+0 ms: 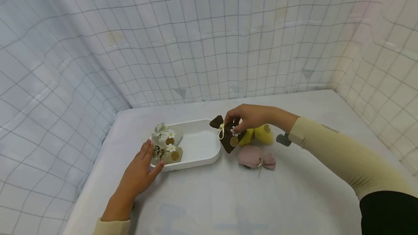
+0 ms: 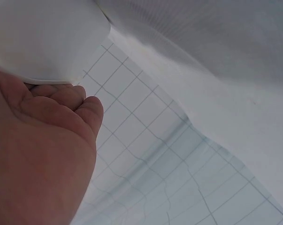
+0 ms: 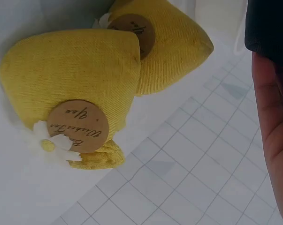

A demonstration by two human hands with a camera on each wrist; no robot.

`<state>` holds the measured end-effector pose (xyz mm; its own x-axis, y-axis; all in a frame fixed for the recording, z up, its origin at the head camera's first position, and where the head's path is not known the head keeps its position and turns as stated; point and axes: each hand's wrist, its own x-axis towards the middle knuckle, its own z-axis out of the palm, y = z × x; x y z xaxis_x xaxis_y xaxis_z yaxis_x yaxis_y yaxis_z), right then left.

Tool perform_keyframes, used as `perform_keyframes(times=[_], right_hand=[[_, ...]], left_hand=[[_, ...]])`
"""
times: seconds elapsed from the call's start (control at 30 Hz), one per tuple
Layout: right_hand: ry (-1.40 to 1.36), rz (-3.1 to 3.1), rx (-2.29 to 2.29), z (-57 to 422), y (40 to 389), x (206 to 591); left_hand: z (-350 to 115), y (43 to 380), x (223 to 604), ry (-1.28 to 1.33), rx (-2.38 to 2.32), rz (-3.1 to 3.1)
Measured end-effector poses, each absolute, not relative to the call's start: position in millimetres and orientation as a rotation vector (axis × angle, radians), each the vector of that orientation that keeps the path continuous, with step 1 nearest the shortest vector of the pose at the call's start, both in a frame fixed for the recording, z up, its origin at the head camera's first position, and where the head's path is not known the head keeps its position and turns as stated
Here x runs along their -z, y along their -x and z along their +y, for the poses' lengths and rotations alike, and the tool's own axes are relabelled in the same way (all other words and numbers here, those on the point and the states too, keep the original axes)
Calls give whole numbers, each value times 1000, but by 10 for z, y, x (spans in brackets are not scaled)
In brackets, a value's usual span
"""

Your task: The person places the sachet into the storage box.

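My right hand [image 1: 246,116] grips a dark brown fabric sachet [image 1: 228,141] with a cream tie, a white flower and a round tag. It hangs just beyond the right end of a white oval tray [image 1: 200,163]. At the tray's left end, my left hand [image 1: 138,171] rests against the rim, fingers extended. In the left wrist view the fingers [image 2: 61,96] lie along the tray's outer wall. Two pale sachets [image 1: 177,137] with white daisies and round tags lie in the tray's left part, one behind the other.
Two yellow sachets [image 3: 71,70] lie on the table right of the tray, partly behind the brown one in the head view. A pink sachet [image 1: 250,156] lies in front of them. Grid-patterned curtains [image 1: 209,46] enclose the white table [image 1: 209,206] at the back and sides.
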<state>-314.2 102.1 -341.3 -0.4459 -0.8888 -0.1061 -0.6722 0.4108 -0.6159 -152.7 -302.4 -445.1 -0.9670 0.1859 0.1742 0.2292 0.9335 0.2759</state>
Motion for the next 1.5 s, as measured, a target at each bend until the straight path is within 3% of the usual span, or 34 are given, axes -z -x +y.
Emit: perform_keyframes(times=[0.63, 1.5], right_hand=[[1192, 2238, 757, 451, 3542, 3385], [1276, 2310, 732, -395, 3573, 3684]], left_hand=[[-3011, 1522, 4484, 334, 451, -2904], [-3008, 1543, 4487, 294, 444, -2960]])
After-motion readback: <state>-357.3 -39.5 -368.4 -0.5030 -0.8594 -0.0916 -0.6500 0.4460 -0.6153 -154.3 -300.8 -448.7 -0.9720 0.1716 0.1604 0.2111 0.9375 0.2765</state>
